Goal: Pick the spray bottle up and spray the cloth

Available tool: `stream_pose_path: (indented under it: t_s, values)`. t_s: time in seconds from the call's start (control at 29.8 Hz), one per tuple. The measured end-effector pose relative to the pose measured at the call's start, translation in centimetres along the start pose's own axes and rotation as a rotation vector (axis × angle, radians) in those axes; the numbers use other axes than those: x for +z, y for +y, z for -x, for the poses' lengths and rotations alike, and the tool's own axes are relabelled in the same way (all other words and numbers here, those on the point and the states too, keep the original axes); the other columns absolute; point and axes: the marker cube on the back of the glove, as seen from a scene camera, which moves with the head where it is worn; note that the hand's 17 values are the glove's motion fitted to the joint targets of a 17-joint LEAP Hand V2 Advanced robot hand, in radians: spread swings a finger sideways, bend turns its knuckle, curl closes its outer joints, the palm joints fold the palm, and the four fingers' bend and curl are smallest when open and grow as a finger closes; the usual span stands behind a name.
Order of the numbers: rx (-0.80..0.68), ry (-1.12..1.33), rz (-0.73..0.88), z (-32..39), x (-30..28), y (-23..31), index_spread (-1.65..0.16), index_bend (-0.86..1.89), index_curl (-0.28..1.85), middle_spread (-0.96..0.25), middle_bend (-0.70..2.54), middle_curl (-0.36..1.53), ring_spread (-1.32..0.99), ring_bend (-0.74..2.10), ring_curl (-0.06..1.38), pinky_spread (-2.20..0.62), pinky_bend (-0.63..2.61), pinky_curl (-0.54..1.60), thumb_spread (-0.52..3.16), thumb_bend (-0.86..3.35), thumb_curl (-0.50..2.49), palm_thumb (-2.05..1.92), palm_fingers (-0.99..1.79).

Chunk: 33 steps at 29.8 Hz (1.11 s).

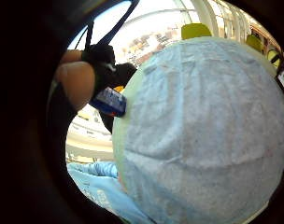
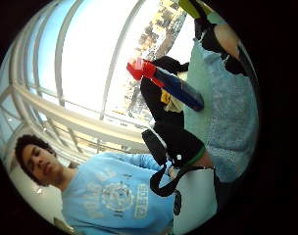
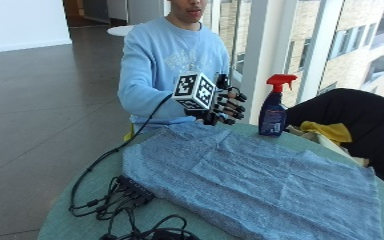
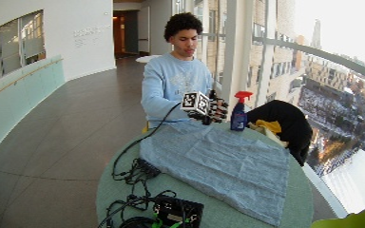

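Observation:
A blue spray bottle [image 3: 272, 111] with a red trigger stands upright on the round green table [image 3: 62, 220], just past the far edge of the blue-grey cloth [image 3: 258, 185]. My gloved right hand [image 3: 222, 107] hovers above the cloth's far edge, a short way from the bottle, palm turned toward it. Its fingers are spread and relaxed and hold nothing. The wide outside view shows the same: hand [image 4: 215, 109], bottle [image 4: 238, 114], cloth [image 4: 224, 164]. Both palm views show the bottle [image 1: 109, 101] [image 2: 174, 87] apart from the hand, beside the cloth [image 1: 202, 135] [image 2: 230, 112].
A black jacket [image 3: 355, 120] with a yellow item [image 3: 328, 131] lies on the table beyond the bottle. Black cables and a small box [image 3: 129, 192] sit at the table's near edge beside the cloth. Window frames stand behind the table.

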Motion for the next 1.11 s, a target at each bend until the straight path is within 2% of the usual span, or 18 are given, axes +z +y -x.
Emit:
stream_pose_path:
  t_s: [0.24, 0.4, 0.71, 1.11]
  values:
    - [0.083, 0.278, -0.021, -3.2, -6.5, 6.3, -0.31, 0.13, 0.3, -0.07, 0.35, 0.45, -0.05, 0.36, 0.36, 0.17, 0.18, 0.35, 1.03, -0.03, 0.34, 0.56, 0.8]
    - [0.114, 0.411, -0.024, -4.8, -8.9, 9.2, -0.31, 0.13, 0.29, -0.07, 0.34, 0.44, -0.03, 0.32, 0.35, 0.19, 0.19, 0.35, 1.03, -0.03, 0.33, 0.55, 0.78]
    - [0.141, 0.526, -0.047, -7.7, -10.0, 12.7, -0.32, 0.14, 0.3, -0.08, 0.34, 0.44, -0.02, 0.3, 0.34, 0.21, 0.16, 0.33, 1.04, -0.02, 0.32, 0.55, 0.76]
    - [0.13, 0.552, -0.034, -8.8, -10.1, 13.4, -0.33, 0.13, 0.29, -0.08, 0.37, 0.44, -0.03, 0.31, 0.35, 0.22, 0.16, 0.3, 1.05, -0.02, 0.31, 0.58, 0.75]
